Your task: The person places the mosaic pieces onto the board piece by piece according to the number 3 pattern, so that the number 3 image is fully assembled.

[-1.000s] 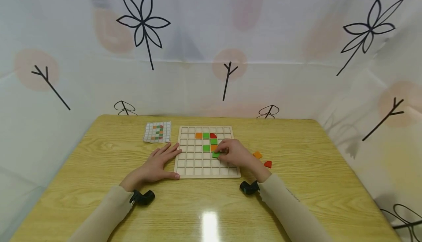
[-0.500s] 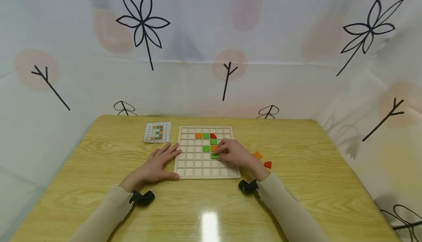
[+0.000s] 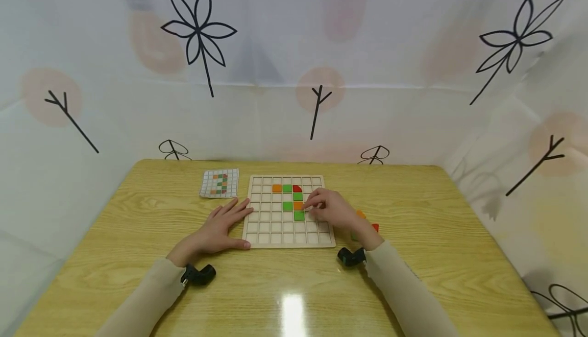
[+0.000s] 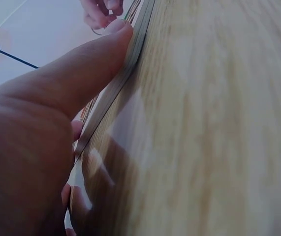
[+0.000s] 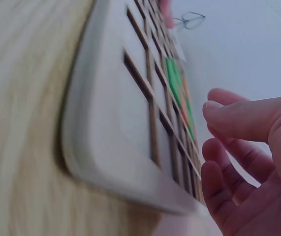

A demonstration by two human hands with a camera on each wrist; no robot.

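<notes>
A pale wooden grid board (image 3: 266, 241) lies on the table with several tiles in its squares. Its far row of tiles has an orange tile (image 3: 276, 188), a green tile and a red tile (image 3: 297, 189) with one rounded corner. Nearest me in the column sits another green tile (image 3: 299, 216), flat in its square. My left hand (image 3: 219, 231) rests with spread fingers on the board's left edge. Over the board's right side hovers my right hand (image 3: 333, 209), fingers loosely bent and nothing between them; the right wrist view shows a gap between thumb (image 5: 238, 118) and fingers.
A paper card (image 3: 219, 183) with a coloured grid pattern lies left of the board. Right of it, partly behind my right wrist, are a loose orange tile (image 3: 361, 214), a red tile (image 3: 375, 227) and a green tile (image 3: 353, 236). A patterned cloth (image 3: 257, 122) hangs behind the table.
The green tile under my right fingers has settled into its square below the orange one. My right hand has let go of it and shifted up and right. The left hand stays put.
</notes>
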